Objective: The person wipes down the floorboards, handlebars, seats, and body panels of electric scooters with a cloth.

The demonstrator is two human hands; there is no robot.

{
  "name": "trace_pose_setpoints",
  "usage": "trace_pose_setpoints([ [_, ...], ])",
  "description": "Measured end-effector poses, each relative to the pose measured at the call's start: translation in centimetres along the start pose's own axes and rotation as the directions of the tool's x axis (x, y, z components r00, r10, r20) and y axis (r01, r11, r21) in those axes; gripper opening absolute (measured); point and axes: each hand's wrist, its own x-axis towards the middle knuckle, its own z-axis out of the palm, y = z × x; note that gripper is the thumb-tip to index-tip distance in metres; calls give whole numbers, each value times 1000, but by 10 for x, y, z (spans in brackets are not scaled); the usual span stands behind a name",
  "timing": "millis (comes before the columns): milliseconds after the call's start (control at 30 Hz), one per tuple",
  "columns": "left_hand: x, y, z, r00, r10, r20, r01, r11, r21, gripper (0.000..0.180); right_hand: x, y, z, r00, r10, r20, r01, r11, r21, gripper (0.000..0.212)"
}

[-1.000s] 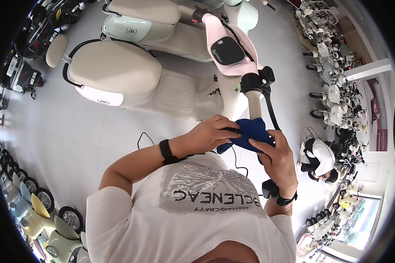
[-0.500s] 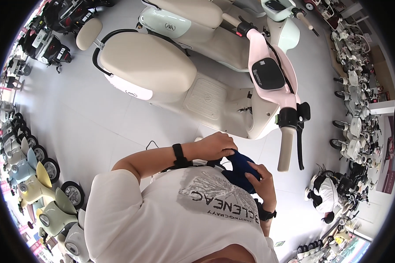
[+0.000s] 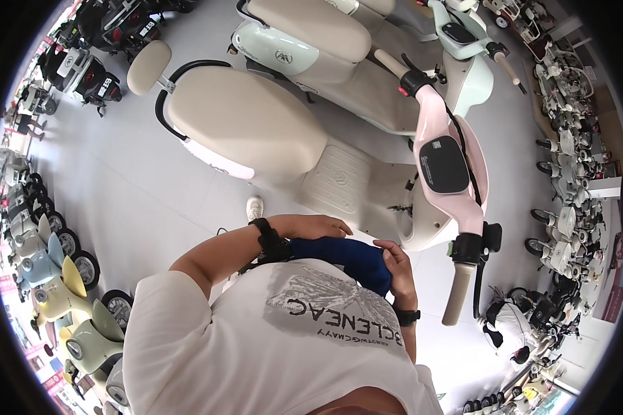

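- Across the front of the white shirt (image 3: 187, 332), at waist height, a dark blue cloth (image 3: 346, 254) lies in a curved band between the two hands.
- Left hand (image 3: 318, 226): along the cloth's upper edge, fingers stretched toward the right; the cloth hides part of it, so I cannot tell whether its grip is closed on the fabric.
- Right hand (image 3: 399, 270): up against the right end of the cloth, fingertips raised above it; how firmly its grip closes cannot be made out.
- Both wrists carry black bands, the left band (image 3: 266, 236) touching the cloth's left end.
- Just beyond the hands stands a pink and beige scooter (image 3: 246, 121), its footboard (image 3: 336, 176) nearest the left hand.
- Right of the right hand, well apart from the cloth, hangs the scooter's beige handle (image 3: 458, 297).
- Behind it is a mint scooter (image 3: 284, 55).
- Farther right, another person (image 3: 512, 328) bends low near parked bikes.
- One pale shoe (image 3: 255, 207) rests on the grey floor (image 3: 138, 187).
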Motion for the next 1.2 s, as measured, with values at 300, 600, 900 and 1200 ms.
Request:
trace_pose_setpoints([
  [300,-102,-4,-187,988,-150,39,116,882,458,43,142,-23,146,999,-30,-16,22,930,-367,38],
  [600,-173,-3,-330,981,-163,-104,184,623,760,30,273,-32,260,942,140,306,59,826,-560,48],
  [900,-105,-31,-380,917,145,-372,278,436,856,41,373,1,220,997,-53,-52,13,817,-576,48],
  [1200,-69,-136,-347,918,213,-334,301,174,938,60,410,91,253,879,-457,-140,-16,265,-964,67],
])
